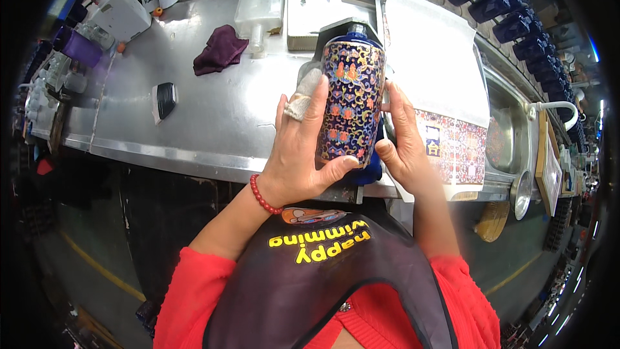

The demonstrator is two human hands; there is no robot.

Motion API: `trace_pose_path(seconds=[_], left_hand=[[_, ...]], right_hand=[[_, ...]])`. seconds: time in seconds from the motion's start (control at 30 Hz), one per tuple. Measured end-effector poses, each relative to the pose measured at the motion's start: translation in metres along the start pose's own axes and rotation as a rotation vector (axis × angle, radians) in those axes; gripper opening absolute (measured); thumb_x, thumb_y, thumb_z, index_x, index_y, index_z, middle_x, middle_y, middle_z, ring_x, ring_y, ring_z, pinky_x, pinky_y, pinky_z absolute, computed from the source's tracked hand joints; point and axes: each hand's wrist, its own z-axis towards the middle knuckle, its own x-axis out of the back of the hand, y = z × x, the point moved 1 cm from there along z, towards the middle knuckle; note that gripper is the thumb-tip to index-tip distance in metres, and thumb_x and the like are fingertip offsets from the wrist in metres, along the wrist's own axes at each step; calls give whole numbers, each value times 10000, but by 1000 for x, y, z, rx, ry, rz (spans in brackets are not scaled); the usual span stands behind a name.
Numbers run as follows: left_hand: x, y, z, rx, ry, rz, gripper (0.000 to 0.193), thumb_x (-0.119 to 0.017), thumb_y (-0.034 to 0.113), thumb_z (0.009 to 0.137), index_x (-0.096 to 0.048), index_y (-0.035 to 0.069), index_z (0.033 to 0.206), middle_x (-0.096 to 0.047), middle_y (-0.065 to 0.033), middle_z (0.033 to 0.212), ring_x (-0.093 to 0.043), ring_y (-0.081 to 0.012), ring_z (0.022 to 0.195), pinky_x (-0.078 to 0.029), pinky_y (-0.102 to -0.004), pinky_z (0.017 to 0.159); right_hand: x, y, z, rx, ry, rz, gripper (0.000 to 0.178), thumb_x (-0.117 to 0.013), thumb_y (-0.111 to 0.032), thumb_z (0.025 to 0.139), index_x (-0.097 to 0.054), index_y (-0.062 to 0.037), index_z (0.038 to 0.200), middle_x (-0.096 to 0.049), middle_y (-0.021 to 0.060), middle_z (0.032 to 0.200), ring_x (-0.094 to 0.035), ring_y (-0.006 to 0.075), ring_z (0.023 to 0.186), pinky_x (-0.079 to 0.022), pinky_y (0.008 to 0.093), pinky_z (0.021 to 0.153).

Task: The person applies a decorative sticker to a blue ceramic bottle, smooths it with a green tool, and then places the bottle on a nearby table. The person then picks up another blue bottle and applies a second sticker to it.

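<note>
A dark blue bottle (352, 100) with a dense multicoloured floral pattern lies in front of me, its neck pointing away. My left hand (294, 145) is against its left side, with the thumb across the lower part of the patterned surface. A pale wrap covers one left fingertip. Along the bottle's right edge, my right hand (405, 142) has its fingers stretched out and the thumb apart; whether the fingertips touch the bottle, I cannot tell. Dark and blue parts show behind and below the bottle. Patterned printed sheets (462, 145) lie right of my right hand, partly under white paper (433, 58).
A purple cloth (219, 50), a clear plastic container (260, 3) and a white box (310, 6) sit on the metal worktop (213, 110). A small black piece (166, 100) lies left. A sink (504, 123) with a white tap (558, 111) is right; several blue bottles (513, 26) line the far right.
</note>
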Motion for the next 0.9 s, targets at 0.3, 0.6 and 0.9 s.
trace_pose_path(seconds=[0.3,0.6,0.9], left_hand=[[0,2,-43,72,70,6,1048,-461,710,972,-214,-106,1581,-323,-348,1583,-313,-476,1488,-71,-622,1211],[-5,17,-74,-9,14,207,963,-429,765,946,-478,-22,1500,-501,-271,1490,-376,-468,1437,-76,-688,1182],[2,15,-71,-16,60,176,869,-424,703,992,-557,-30,1440,-499,-309,1490,-383,-480,1445,-87,-584,1235]], right_hand=[[1,-5,8,23,-8,-90,848,-626,-521,983,-301,-53,1610,-280,258,1611,-320,403,1496,-303,453,1207],[-8,0,3,5,-17,-38,839,-589,-501,1014,-243,-47,1628,-306,239,1609,-328,365,1499,-300,420,1208],[-6,1,3,29,-26,-41,853,-599,-492,1011,-227,-38,1629,-286,245,1620,-311,371,1507,-283,417,1217]])
